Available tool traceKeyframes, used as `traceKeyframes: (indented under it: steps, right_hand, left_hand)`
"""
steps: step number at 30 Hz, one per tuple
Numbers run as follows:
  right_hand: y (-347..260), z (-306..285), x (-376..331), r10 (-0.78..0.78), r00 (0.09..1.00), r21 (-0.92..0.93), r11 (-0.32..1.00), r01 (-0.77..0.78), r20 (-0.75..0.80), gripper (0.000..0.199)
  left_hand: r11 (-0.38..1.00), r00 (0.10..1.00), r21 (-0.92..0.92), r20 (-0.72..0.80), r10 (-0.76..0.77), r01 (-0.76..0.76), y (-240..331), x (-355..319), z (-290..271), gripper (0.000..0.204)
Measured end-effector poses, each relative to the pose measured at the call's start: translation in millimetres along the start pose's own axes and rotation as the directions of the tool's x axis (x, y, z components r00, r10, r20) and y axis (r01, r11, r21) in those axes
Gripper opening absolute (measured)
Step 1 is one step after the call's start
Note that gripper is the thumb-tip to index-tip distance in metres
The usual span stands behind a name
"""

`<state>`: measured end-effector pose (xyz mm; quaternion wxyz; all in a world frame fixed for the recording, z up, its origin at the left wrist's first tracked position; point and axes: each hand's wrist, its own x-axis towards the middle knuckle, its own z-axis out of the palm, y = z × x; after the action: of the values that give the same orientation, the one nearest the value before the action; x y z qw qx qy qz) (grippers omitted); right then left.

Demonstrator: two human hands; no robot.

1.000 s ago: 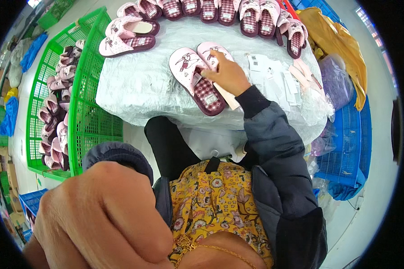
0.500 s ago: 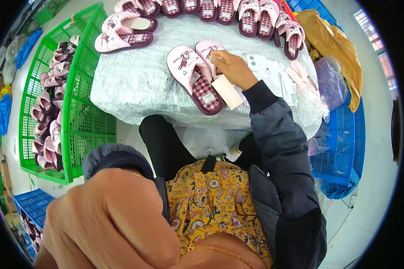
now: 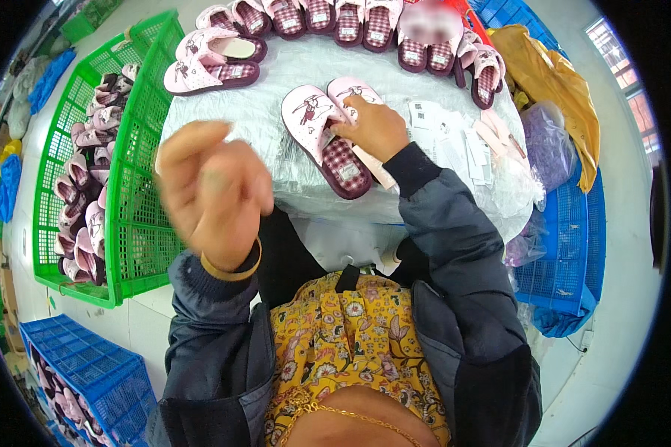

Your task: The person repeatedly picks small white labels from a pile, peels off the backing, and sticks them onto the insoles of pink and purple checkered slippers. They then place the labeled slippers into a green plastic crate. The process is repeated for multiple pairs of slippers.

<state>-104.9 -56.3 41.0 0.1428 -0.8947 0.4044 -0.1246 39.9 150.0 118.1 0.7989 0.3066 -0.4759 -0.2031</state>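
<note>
A pair of pink slippers [image 3: 308, 112] with dark red checked insoles lies on the plastic-wrapped work surface in front of me. My right hand [image 3: 373, 128] is closed on the right slipper of the pair, its thumb inside the opening. A pale pink hang tag [image 3: 375, 167] sticks out below that hand, partly hidden by the slipper and the hand. My left hand [image 3: 216, 190] is raised in the air left of the slippers. It touches neither them nor the surface, and motion smears its fingers.
More pink slippers [image 3: 376, 22] line the far edge of the wrapped surface [image 3: 224, 127]. Paper labels [image 3: 443, 123] and pink tags [image 3: 496, 134] lie at the right. A green crate [image 3: 142, 179] of slippers stands left, a blue crate [image 3: 89, 350] lower left, and another blue crate [image 3: 555, 268] right.
My left hand has moved forward and up, away from near the camera, toward the left side of the slippers. My right hand has shifted slightly nearer and left, and the tag has dropped lower against the slipper.
</note>
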Motion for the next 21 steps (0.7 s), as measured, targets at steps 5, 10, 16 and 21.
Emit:
traceKeyframes:
  steps: [5,10,16,21]
  right_hand:
    - [10,30,8,-0.052,0.984,-0.015,0.999,0.051,-0.173,0.036]
    - [11,-6,-26,-0.085,0.963,0.044,0.994,0.099,-0.256,0.029]
    - [26,-32,-38,-0.008,0.983,0.312,0.948,0.066,-0.182,0.034]
    - [69,-126,124,-0.575,0.694,-0.559,0.776,0.293,-0.434,0.026]
  left_hand:
    - [0.878,0.921,0.286,-0.195,-0.339,0.384,-94,-20,-34,0.012]
    - [0.87,0.896,0.228,-0.196,-0.399,0.438,-137,-35,-55,0.01]
    - [0.826,0.883,0.313,-0.209,-0.421,0.468,-179,-41,-76,0.009]
    - [0.76,0.896,0.476,-0.2,-0.397,0.443,-181,-42,-78,0.008]
